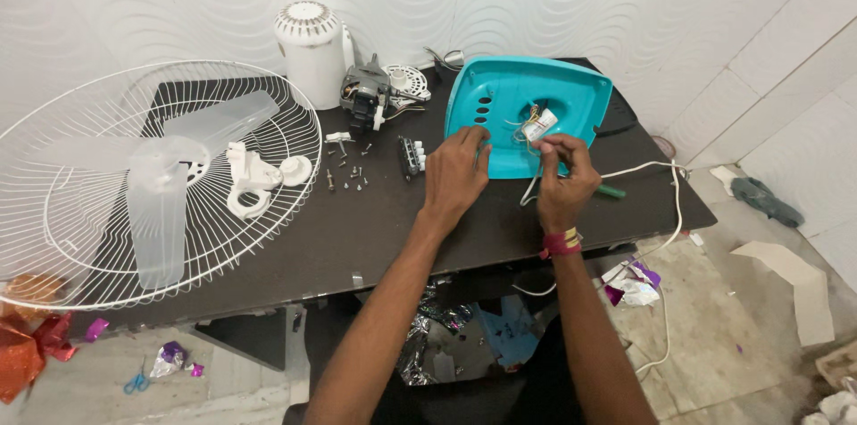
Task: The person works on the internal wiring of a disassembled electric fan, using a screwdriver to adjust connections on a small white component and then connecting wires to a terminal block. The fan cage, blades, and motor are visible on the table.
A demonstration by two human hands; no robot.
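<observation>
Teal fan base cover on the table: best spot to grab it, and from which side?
Probably the near rim of the teal cover, coming from the front edge of the table. It lies hollow side up, so the raised rim gives fingers an edge. The left hand already rests there; the right hand works at the wires in the middle.

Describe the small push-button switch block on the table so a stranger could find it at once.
Start at the dark table and find the turquoise fan base that both hands work on. Just left of the left hand lies the switch block, a short dark bar with a row of pale buttons. The screws to its left are far smaller and scattered.
</observation>
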